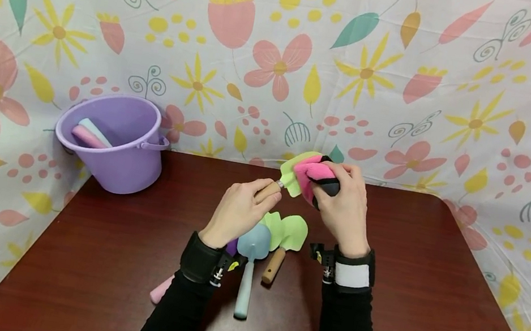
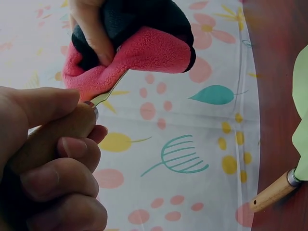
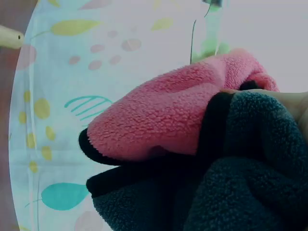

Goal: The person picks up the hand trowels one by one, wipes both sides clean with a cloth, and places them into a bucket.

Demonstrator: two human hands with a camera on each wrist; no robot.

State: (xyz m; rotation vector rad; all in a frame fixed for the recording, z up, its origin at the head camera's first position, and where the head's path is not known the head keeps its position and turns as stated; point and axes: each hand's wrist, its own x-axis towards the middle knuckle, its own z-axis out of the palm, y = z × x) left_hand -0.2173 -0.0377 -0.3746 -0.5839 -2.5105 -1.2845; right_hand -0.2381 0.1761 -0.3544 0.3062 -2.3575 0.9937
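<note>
While left hand [image 1: 238, 207] grips the spatula [image 1: 289, 177], cloth [image 1: 317, 176] wraps its blade.

Bright, even light; wrist views softly blurred.

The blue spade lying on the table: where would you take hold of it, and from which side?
Judging by its pose, grip the blue spade by its long straight handle, near the free end that points toward the person. Come from above, from the near side. Its blade end lies against the green spades and under the left hand, so that end is crowded.
</note>
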